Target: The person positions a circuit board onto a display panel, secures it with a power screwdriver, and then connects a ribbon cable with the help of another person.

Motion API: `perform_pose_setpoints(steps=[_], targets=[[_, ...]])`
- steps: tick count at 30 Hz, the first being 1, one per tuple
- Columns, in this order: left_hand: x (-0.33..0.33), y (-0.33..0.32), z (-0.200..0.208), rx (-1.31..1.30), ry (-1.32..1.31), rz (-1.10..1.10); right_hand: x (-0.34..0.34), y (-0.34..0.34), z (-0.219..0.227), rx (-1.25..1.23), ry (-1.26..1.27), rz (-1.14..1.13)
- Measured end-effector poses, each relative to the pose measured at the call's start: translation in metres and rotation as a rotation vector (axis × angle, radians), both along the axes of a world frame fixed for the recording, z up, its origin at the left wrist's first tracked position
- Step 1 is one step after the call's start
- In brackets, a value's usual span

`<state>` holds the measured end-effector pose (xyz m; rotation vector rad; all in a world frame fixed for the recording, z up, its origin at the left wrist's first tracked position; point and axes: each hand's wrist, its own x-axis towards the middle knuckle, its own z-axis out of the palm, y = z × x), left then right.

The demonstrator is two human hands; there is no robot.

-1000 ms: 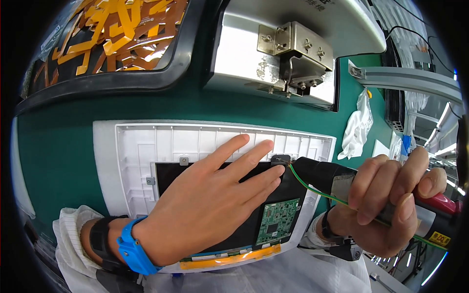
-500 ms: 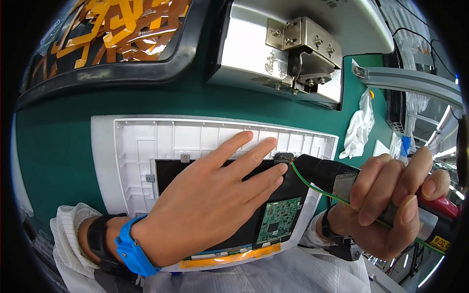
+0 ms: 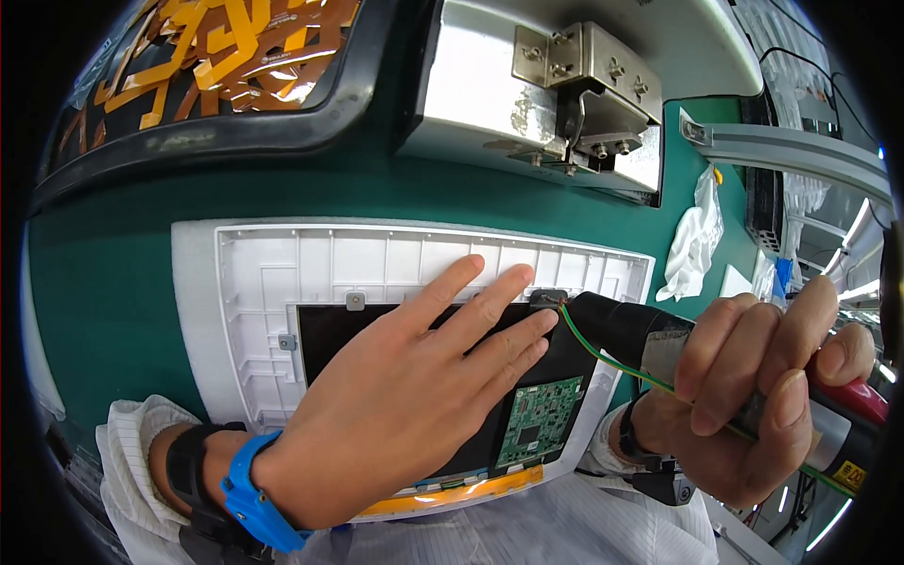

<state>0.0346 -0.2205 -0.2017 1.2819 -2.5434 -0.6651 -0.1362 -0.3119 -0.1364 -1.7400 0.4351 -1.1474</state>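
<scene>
My left hand (image 3: pixel 405 386), fingers spread, lies across a black display panel (image 3: pixel 325 330) set in a white plastic frame (image 3: pixel 273 273). Its ring and little fingertips rest near a small dark bracket (image 3: pixel 546 298) at the panel's far edge. My right hand (image 3: pixel 753 405) is wrapped round an electric screwdriver (image 3: pixel 629 328), whose black tapered nose points left at that bracket. A green-and-yellow wire (image 3: pixel 603 358) runs along the tool to its tip. The bit's contact with the bracket is too small to make out. A green circuit board (image 3: pixel 539 421) sits on the panel beside my left hand.
White foam (image 3: pixel 193 320) lies under the frame on a green mat (image 3: pixel 104 273). A black tray (image 3: pixel 282 137) of orange flexible circuits (image 3: pixel 226 56) stands far left. Behind the frame is a metal fixture (image 3: pixel 527 104); a white glove (image 3: pixel 692 245) lies at the right.
Both hands keep nearly the same places. The frame appears shifted very slightly to the left; the screwdriver's nose stays by the bracket.
</scene>
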Motion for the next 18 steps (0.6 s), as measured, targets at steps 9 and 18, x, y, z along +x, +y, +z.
perform_pose_setpoints(steps=[9, 18], targets=[[0.0, 0.0, 0.001, -0.012, -0.009, 0.008, -0.009, -0.021, 0.01, 0.072, 0.149, 0.333], [-0.004, 0.0, -0.002, -0.025, 0.053, 0.033, -0.011, -0.003, 0.008, 0.052, 0.121, 0.018]])
